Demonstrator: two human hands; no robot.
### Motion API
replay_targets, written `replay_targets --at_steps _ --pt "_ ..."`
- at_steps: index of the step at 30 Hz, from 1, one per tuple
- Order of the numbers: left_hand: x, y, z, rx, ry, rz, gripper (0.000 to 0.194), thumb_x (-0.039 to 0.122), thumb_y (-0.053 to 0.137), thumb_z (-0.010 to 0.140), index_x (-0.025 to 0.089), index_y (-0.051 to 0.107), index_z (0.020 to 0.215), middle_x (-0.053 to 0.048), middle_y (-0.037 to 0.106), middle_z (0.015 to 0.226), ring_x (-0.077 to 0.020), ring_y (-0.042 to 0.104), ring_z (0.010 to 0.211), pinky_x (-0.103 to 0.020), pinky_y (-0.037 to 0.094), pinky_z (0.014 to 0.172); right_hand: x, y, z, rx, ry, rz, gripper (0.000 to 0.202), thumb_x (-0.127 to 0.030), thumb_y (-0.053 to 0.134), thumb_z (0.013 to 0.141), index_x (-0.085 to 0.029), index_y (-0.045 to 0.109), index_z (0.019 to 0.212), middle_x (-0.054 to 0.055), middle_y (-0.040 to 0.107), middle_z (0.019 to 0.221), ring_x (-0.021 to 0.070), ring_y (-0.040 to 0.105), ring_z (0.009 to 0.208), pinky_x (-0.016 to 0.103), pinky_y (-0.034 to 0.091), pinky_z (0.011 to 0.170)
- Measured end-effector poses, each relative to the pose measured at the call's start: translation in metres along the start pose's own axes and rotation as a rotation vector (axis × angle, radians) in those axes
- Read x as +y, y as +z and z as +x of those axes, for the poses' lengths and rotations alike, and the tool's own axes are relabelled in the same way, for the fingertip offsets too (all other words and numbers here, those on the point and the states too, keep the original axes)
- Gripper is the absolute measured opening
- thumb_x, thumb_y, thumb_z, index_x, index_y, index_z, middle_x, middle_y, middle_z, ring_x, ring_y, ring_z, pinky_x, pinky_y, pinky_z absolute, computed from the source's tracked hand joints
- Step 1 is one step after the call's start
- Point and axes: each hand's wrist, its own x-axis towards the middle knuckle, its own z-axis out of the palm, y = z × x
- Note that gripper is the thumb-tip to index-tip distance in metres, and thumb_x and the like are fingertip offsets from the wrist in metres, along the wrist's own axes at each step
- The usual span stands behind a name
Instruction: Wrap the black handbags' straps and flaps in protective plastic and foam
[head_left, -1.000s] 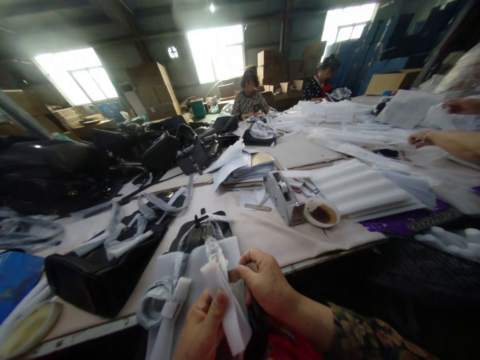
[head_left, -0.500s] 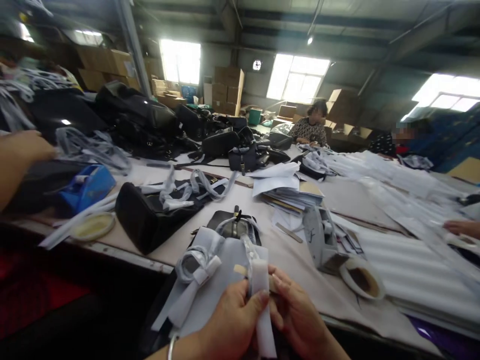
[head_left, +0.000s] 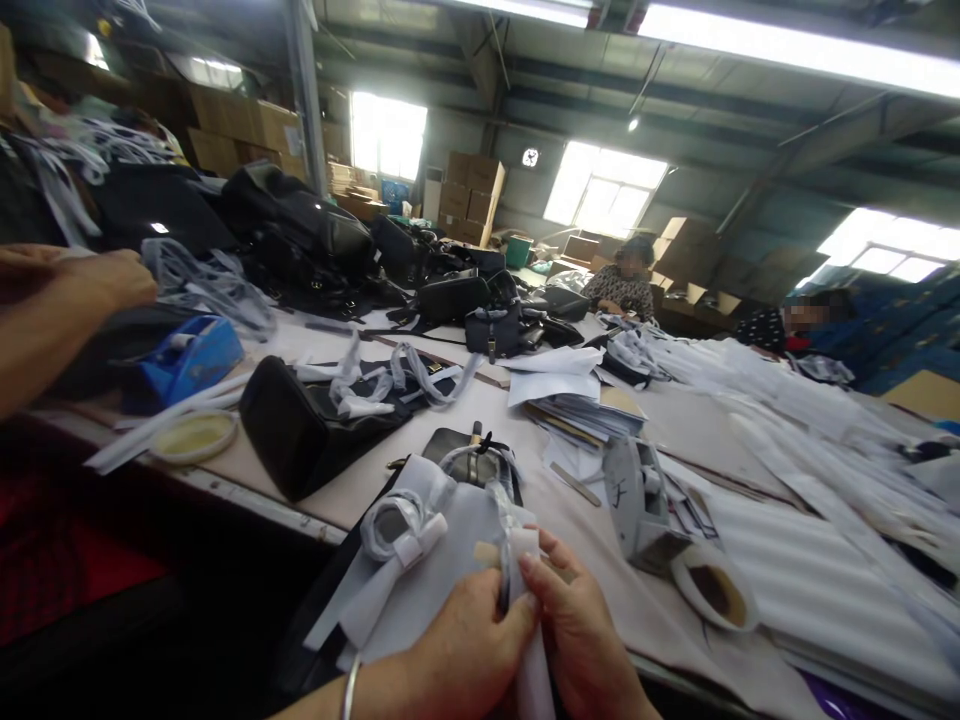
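A black bag (head_left: 455,447) lies at the table's near edge, its front covered with white foam sheet (head_left: 442,555). My left hand (head_left: 480,630), with a bangle on the wrist, pinches a white foam strip (head_left: 534,660) wrapped about a strap at the bag's right side. Against the same strip my right hand (head_left: 581,620) closes from the right, thumb on its upper end. A small beige tape piece (head_left: 487,553) sticks out by my left fingertips. On the bag's left, a wrapped strap is coiled in a loop (head_left: 390,525).
A black bag (head_left: 281,430), a blue tape dispenser (head_left: 191,360) and a tape roll (head_left: 193,437) lie left. Right are a grey dispenser (head_left: 637,500), another roll (head_left: 716,590) and papers (head_left: 559,375). A co-worker's hands (head_left: 97,280) show at far left; people sit across the table.
The view has shifted slightly. My right thumb has moved up onto the upper end of the foam strip. The co-worker's hands at left have come further into view; the hand at far right is gone.
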Motion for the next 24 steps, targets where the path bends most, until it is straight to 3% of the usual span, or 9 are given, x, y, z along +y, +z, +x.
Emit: replay_targets --at_steps 4,8,11,14,17,20,24 --pt "0.002 -0.002 -0.003 0.07 -0.015 -0.063 0.032 0.046 0.065 0.084 0.015 0.067 0.093 -0.004 0.067 0.071 -0.0164 0.058 0.06 -0.024 0.038 0.05 0.003 0.0 -0.002 -0.013 -0.038 0.052 0.071 -0.034 0.086 0.072 -0.015 0.051 0.132 0.011 0.075 0.101 0.0267 0.072 0.09 0.036 0.056 0.077" --pt "-0.001 -0.011 -0.001 0.073 -0.122 -0.332 0.046 0.06 0.062 0.084 0.018 0.062 0.104 0.008 0.046 0.051 -0.0098 0.036 0.039 -0.022 0.024 0.038 0.003 -0.002 -0.003 -0.032 -0.029 0.071 0.07 -0.035 0.087 0.072 -0.015 0.053 0.13 0.01 0.076 0.097 0.027 0.073 0.087 0.037 0.057 0.074" --pt "-0.004 -0.017 0.006 0.15 -0.166 -0.452 0.044 0.062 0.062 0.082 0.019 0.06 0.092 0.01 0.036 0.052 -0.0075 0.027 0.042 -0.021 0.017 0.039 0.004 -0.002 -0.002 -0.007 -0.045 0.052 0.068 -0.036 0.088 0.07 -0.016 0.057 0.128 0.009 0.077 0.093 0.0268 0.073 0.084 0.036 0.058 0.072" --pt "-0.008 -0.017 0.01 0.178 -0.141 -0.341 0.04 0.057 0.061 0.082 0.019 0.054 0.071 0.008 0.038 0.053 -0.0086 0.03 0.047 -0.023 0.02 0.043 0.004 -0.001 -0.003 0.014 -0.069 0.037 0.059 -0.039 0.088 0.07 -0.016 0.064 0.119 0.007 0.077 0.089 0.0255 0.073 0.081 0.035 0.058 0.071" --pt "-0.009 -0.013 0.007 0.206 -0.01 -0.132 0.039 0.049 0.056 0.087 0.019 0.052 0.062 0.004 0.044 0.056 -0.0114 0.036 0.054 -0.026 0.028 0.05 0.004 -0.001 -0.004 -0.003 -0.06 0.062 0.047 -0.039 0.086 0.073 -0.016 0.067 0.11 0.006 0.077 0.087 0.0235 0.073 0.079 0.033 0.058 0.07" --pt "-0.008 -0.012 0.005 0.209 0.069 -0.04 0.036 0.044 0.054 0.089 0.017 0.059 0.065 0.002 0.052 0.063 -0.0144 0.044 0.063 -0.027 0.036 0.059 0.004 -0.002 -0.004 -0.001 -0.061 0.09 0.043 -0.037 0.086 0.074 -0.017 0.068 0.107 0.005 0.077 0.084 0.0225 0.073 0.078 0.032 0.058 0.07" --pt "-0.009 -0.015 0.006 0.168 0.056 -0.045 0.04 0.05 0.054 0.089 0.015 0.069 0.079 -0.004 0.067 0.077 -0.02 0.057 0.076 -0.029 0.044 0.069 0.005 -0.004 -0.001 0.01 -0.062 0.099 0.039 -0.036 0.086 0.074 -0.016 0.069 0.104 0.005 0.076 0.082 0.0226 0.073 0.078 0.032 0.058 0.07"
